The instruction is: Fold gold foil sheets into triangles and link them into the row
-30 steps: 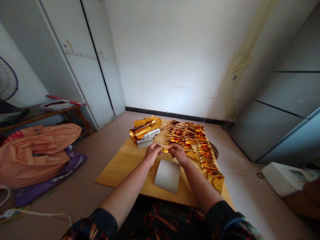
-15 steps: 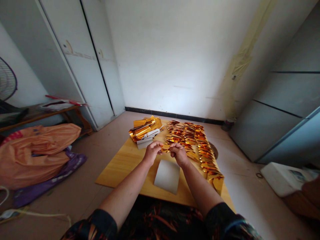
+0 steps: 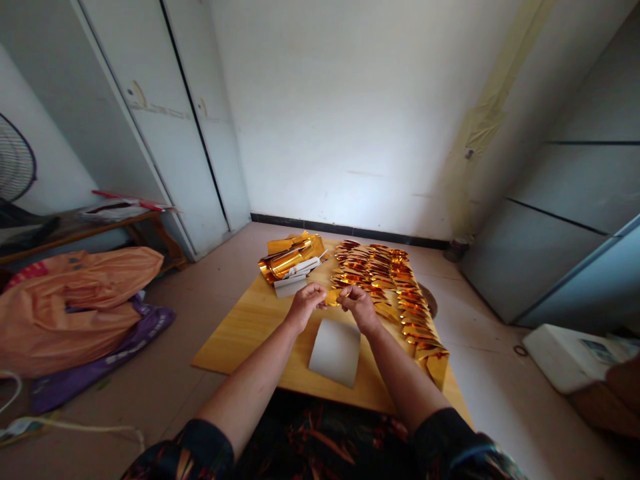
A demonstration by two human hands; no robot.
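Over a low wooden board (image 3: 250,333), my left hand (image 3: 305,305) and my right hand (image 3: 356,305) are both pinched on one small piece of gold foil paper (image 3: 332,297) held between them. Just below the hands a white sheet (image 3: 335,351) lies on the board. To the right, several folded gold foil pieces (image 3: 387,283) are laid out in overlapping rows. Behind my left hand sits a stack of unfolded gold foil sheets (image 3: 290,260).
An orange plastic bag (image 3: 75,307) lies on a purple one at the left. Behind it stand a low wooden bench (image 3: 80,230) and a fan (image 3: 15,163). White cabinet doors (image 3: 165,127) fill the left wall, grey panels the right. A white box (image 3: 570,357) sits on the floor right.
My two hands have stayed over the board, their fingers working the small gold piece slightly. Nothing else has moved.
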